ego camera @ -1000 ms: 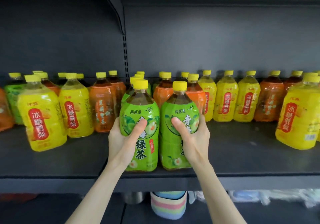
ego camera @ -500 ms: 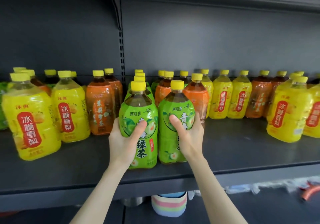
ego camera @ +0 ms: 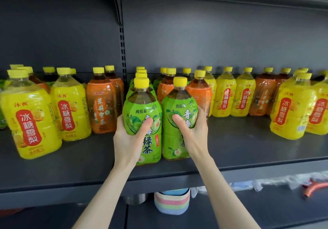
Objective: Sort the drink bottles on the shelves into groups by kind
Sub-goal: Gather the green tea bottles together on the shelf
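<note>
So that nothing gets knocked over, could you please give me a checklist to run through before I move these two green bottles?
1. Left hand grips the left green bottle: ok.
2. Right hand grips the right green bottle: ok.
3. Both held bottles upright: ok.
4. Bare shelf to the right of the pair for setting down: ok.
5. Gap between the right green bottle and the orange bottles behind it: cannot tell.
6. Back row sorted by kind: not ok, yellow bottles stand between orange ones.
</note>
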Tool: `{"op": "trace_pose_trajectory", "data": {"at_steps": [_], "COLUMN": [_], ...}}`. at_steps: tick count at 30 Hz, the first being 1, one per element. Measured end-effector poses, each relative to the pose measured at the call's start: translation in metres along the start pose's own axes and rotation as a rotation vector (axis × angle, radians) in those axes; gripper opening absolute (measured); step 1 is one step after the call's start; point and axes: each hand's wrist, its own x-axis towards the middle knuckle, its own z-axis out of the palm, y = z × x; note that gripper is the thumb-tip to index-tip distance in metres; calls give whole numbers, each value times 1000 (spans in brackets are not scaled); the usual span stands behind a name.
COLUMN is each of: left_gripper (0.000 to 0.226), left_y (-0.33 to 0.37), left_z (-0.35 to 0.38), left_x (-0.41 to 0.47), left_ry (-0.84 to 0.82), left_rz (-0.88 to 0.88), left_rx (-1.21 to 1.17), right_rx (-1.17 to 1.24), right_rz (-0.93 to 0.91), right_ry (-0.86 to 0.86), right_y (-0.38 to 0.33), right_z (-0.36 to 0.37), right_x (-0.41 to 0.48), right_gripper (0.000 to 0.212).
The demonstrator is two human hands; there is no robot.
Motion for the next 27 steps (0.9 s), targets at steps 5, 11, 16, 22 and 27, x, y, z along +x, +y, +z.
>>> {"op": "trace_pose_trajectory", "data": {"at_steps": [5,11,16,22,27], "left_gripper": [73,76,93,80,53], "left_y": [2,-4,-1,1,-1], "left_z": [4,11,21,71,121], "left_x": [-2,-3,-15,-61,-93], "left_ry": [79,171,338,617,630], "left_rz": [21,73,60,180,305], "left_rx": [131,214,218,372,320], "right_rx": [0,114,100,203,310], "right_rz": [-79,-105,-6,51,40], "right_ry": [36,82,-48,-288,-379], "right_y": [1,8,24,38,49], "right_z": [-18,-36,-48,-65,-95], "right_x": [11,46,79,98,98], "right_gripper": [78,76,95,81,72]}}
